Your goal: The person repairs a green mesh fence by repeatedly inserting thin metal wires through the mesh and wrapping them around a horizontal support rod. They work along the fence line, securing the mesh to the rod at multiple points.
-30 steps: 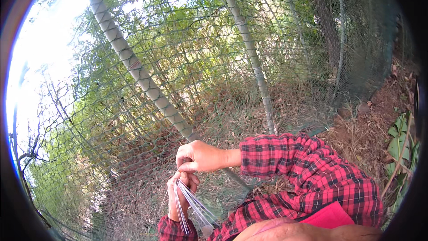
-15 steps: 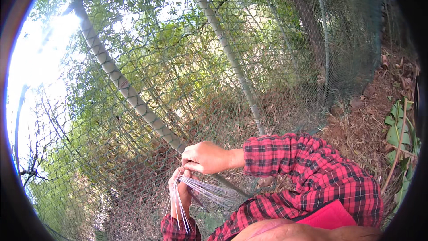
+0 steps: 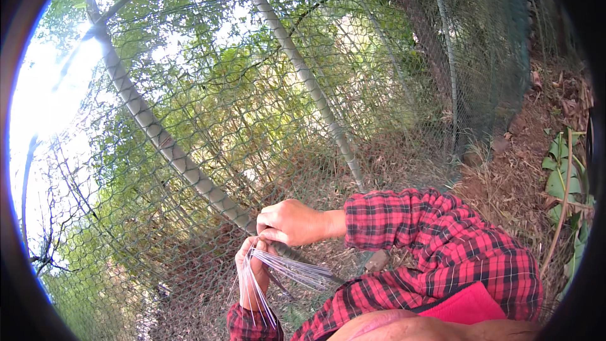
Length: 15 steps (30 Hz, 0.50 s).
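A bundle of thin whitish, wire-like strands point(image 3: 297, 269) is gripped in my left hand point(image 3: 247, 260). Part of it fans out to the right, and a few strands hang down across my wrist. My right hand point(image 3: 291, 222) is closed just above, its fingertips pinched against those of my left hand. Whatever sits between the right fingertips is hidden. Both hands are in front of the lower part of a slanting bamboo-like pole point(image 3: 183, 163) and the green mesh netting point(image 3: 208, 120), though I cannot tell whether they touch either.
A second slanting pole point(image 3: 303, 69) stands to the right behind the netting. Dense bamboo and leaves fill the background. Brown soil with dry litter point(image 3: 505, 170) lies at the right, beside large green leaves point(image 3: 558, 180) and a thin stick point(image 3: 564, 208).
The view has shifted slightly, so poles and netting appear farther left. My hands keep nearly the same pose together, and the hanging strands have swung a little to the right.
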### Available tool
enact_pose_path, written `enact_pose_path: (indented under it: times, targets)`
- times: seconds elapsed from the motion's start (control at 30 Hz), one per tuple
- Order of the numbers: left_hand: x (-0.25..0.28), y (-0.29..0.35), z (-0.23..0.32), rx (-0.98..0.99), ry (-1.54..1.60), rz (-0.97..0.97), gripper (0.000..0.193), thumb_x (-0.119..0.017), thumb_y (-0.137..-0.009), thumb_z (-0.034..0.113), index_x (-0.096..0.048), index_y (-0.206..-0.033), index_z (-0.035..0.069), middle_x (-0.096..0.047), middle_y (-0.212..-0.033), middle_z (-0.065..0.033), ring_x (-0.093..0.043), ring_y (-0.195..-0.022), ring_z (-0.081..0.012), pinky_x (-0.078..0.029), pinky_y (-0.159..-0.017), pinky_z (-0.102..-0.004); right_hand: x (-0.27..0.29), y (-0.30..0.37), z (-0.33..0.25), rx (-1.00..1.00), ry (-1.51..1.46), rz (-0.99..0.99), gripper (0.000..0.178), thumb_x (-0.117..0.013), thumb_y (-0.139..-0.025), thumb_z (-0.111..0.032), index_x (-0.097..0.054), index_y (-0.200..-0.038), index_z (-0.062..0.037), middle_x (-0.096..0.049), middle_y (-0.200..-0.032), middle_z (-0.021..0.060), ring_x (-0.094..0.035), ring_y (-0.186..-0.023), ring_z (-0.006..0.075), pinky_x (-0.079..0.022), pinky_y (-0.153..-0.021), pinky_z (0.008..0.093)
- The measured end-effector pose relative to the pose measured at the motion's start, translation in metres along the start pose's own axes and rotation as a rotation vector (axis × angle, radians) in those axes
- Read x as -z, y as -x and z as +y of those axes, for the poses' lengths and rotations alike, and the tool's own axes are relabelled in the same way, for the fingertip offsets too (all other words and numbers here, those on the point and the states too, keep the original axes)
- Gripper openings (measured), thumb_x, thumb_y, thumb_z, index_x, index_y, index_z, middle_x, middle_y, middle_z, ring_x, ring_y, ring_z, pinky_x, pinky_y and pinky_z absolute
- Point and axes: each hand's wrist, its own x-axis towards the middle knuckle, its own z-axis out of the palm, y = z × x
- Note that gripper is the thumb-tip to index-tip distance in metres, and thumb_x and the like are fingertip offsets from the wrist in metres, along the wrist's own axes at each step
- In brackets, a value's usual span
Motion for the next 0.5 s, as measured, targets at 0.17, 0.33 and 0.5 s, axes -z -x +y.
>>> enact_pose_path:
  times: [0.17,0.33,0.5]
  targets:
    - [-0.005,-0.004,0.009,0.016,-0.094,0.022,0.020,-0.053,-0.090,0.020,-0.054,-0.088,0.000,-0.055,-0.064,-0.0034,-0.050,-0.053,-0.0082,-0.040,-0.049,-0.0205,0.002,-0.001,-0.004,-0.021,-0.050,0.053,0.015,-0.055,-0.080,-0.020,-0.057,-0.079,-0.0052,-0.058,-0.075,0.0123,-0.059,-0.072,0.0318,-0.046,-0.064,0.0422]
    - [-0.006,-0.003,0.010,-0.030,-0.218,0.091,0.020,-0.052,-0.091,0.022,-0.053,-0.088,0.002,-0.055,-0.067,-0.0005,-0.049,-0.057,-0.0060,-0.039,-0.051,-0.0198,-0.007,0.002,-0.006,-0.051,-0.048,0.169,0.013,-0.055,-0.078,-0.018,-0.055,-0.075,-0.0049,-0.056,-0.071,0.0115,-0.058,-0.066,0.0316,-0.045,-0.060,0.0413]
    - [0.003,-0.007,-0.002,0.045,-0.135,0.138,0.016,-0.052,-0.091,0.020,-0.051,-0.085,0.005,-0.051,-0.069,0.0023,-0.044,-0.062,-0.0028,-0.032,-0.053,-0.0179,-0.011,0.015,0.002,-0.157,-0.408,0.211,0.011,-0.057,-0.076,-0.013,-0.058,-0.078,-0.0028,-0.060,-0.072,0.0116,-0.061,-0.064,0.0227,-0.046,-0.058,0.0333]
